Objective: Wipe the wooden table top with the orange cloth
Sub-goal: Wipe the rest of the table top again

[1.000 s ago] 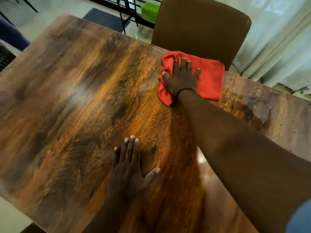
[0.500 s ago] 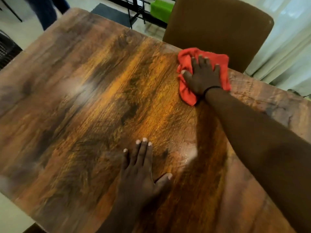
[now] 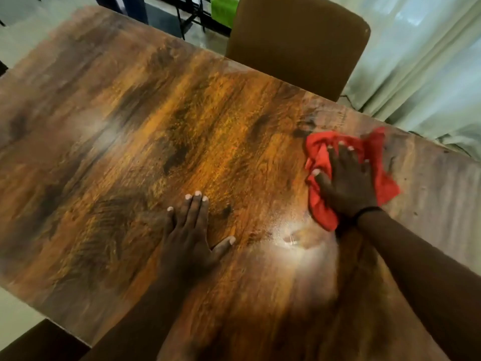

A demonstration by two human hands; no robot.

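Orange cloth (image 3: 385,186) sits bunched at right of frame under the right hand (image 3: 347,187), fingers spread flat, pressing it down. Left hand (image 3: 188,239), lower centre, lies open and empty on the wooden table top (image 3: 109,131). Best to keep pressure even, overlapping passes. Brown chair (image 3: 299,43) and pale curtain (image 3: 426,61) upper right.

Brown chair (image 3: 299,40) stood at 12 o'clock, backrest upright. Pale curtain (image 3: 421,61) hung at 2 o'clock, folds reaching the floor. Green box-like item (image 3: 223,9) sat at 12, just left of the chair, beside a dark metal frame (image 3: 192,14). Dark blue trouser legs (image 3: 125,6) at 11 o'clock. Light floor (image 3: 15,311) showed at 8.
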